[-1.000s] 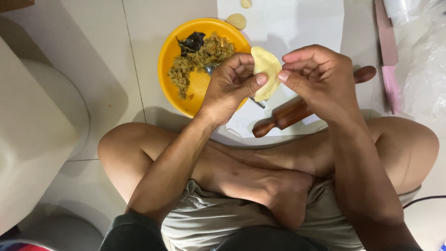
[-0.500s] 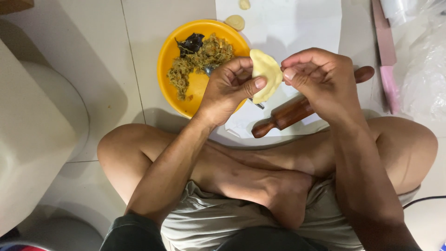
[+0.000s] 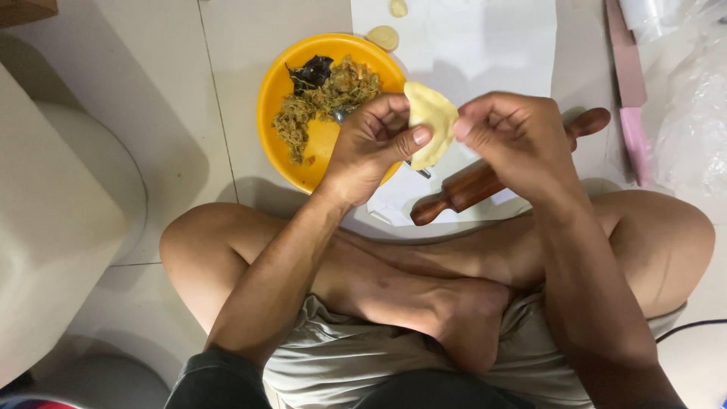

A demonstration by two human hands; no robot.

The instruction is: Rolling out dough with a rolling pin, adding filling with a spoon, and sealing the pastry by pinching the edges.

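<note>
Pale yellow dough, a folded dumpling [image 3: 430,121], is pinched between both hands just right of the yellow plate [image 3: 276,83]. Left hand [image 3: 371,148] closes thumb and fingers on its lower edge; right hand [image 3: 515,136] nips the rim, seemingly to seal it above the white sheet [image 3: 485,45].

The left hand [image 3: 375,148] and the right hand [image 3: 515,136] pinch a folded yellow dough piece [image 3: 429,121] between their fingertips, above crossed bare legs; behind it sits an orange plate [image 3: 318,163] of brownish filling [image 3: 326,98]. A wooden rolling pin [image 3: 469,189] lies on white paper [image 3: 469,45]; two small dough lumps [image 3: 383,35] rest near the plate's far rim.
</note>
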